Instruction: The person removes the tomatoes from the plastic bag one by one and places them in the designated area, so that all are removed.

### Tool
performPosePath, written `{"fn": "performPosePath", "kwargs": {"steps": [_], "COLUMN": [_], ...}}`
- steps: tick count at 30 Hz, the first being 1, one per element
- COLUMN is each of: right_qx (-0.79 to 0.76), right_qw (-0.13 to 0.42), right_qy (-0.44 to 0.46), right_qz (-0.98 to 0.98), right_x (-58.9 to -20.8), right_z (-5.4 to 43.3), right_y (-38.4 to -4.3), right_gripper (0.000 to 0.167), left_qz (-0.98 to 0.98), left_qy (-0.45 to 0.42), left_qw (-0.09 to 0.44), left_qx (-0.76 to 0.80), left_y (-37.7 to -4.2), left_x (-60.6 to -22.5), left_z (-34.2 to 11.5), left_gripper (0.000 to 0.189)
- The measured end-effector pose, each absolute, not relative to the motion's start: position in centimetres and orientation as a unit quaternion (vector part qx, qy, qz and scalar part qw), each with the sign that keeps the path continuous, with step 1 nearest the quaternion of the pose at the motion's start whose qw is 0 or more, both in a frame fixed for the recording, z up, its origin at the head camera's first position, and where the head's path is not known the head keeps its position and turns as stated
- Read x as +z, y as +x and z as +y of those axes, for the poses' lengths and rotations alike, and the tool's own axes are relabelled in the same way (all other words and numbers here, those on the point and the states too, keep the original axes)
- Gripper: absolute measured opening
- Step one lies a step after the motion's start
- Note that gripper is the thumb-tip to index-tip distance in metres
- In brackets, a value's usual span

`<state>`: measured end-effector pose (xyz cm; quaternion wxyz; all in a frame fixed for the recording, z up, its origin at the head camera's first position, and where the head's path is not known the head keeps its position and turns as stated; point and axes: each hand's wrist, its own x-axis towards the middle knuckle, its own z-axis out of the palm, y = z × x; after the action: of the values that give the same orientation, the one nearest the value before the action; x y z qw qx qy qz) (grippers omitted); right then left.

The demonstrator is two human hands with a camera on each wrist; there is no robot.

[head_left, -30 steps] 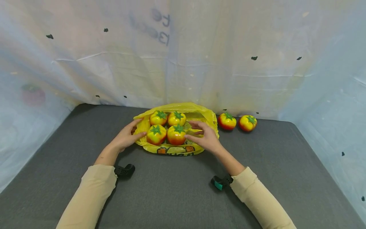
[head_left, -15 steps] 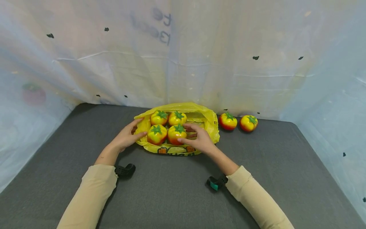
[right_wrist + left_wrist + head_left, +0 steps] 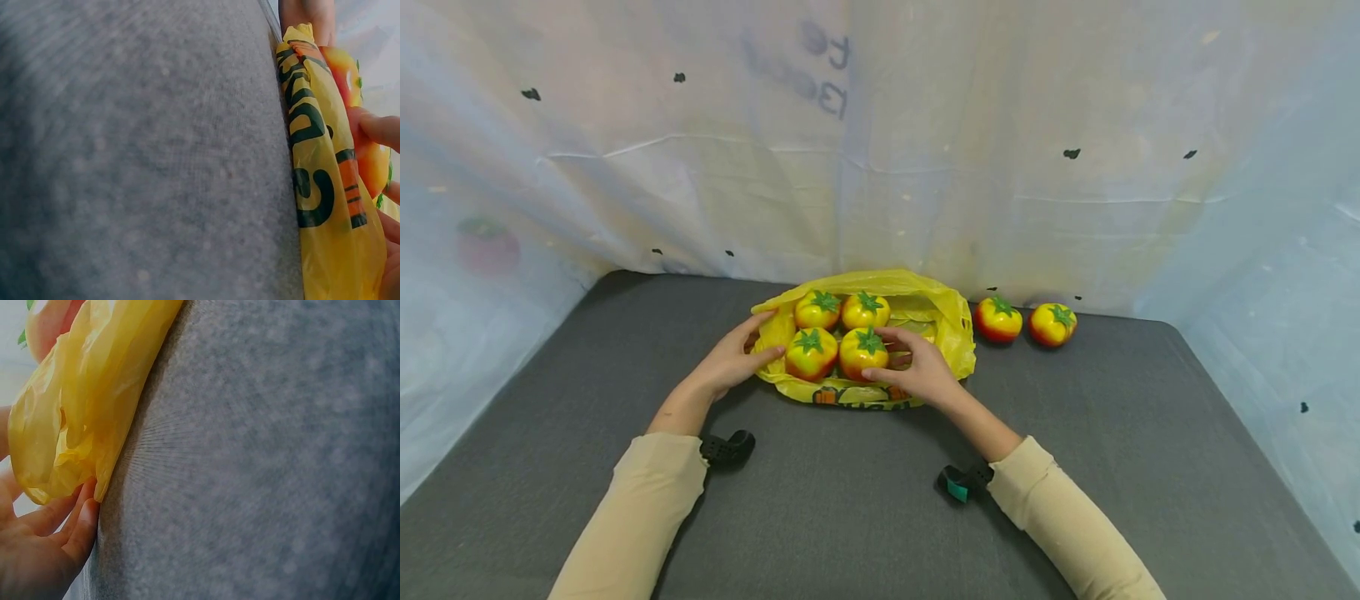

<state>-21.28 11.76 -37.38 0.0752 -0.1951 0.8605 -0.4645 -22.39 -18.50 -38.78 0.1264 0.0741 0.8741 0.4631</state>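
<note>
Tomato [image 3: 853, 362] among three others [image 3: 810, 362] in bag [image 3: 957, 346]

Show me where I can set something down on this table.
Free on the grey table: near side of the yellow bag, between the left sleeve and right sleeve; left of the left hand; right of the right sleeve, nearer than the two loose tomatoes. Crowded: the bag's left part, where four tomatoes sit and the right hand touches one.
</note>
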Motion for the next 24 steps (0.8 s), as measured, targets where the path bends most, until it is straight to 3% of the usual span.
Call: {"fn": "performPosePath", "kwargs": {"steps": [24], "right_qx": [-0.478], "right_qw": [0.008], "right_qy": [-0.187], "right_qz": [0.858], "right_x": [-36.1], "right_z": [14.3], "right_y": [-20.3], "right_gripper": [0.059], "left_qz": [0.878], "left_qy": [0.066], "left_qw": [0.129], "left_qx": [0.457], "left_y": [-22.3], "left_x": [-38.5], "left_z": [-18.3], "left_gripper": [0.073]}}
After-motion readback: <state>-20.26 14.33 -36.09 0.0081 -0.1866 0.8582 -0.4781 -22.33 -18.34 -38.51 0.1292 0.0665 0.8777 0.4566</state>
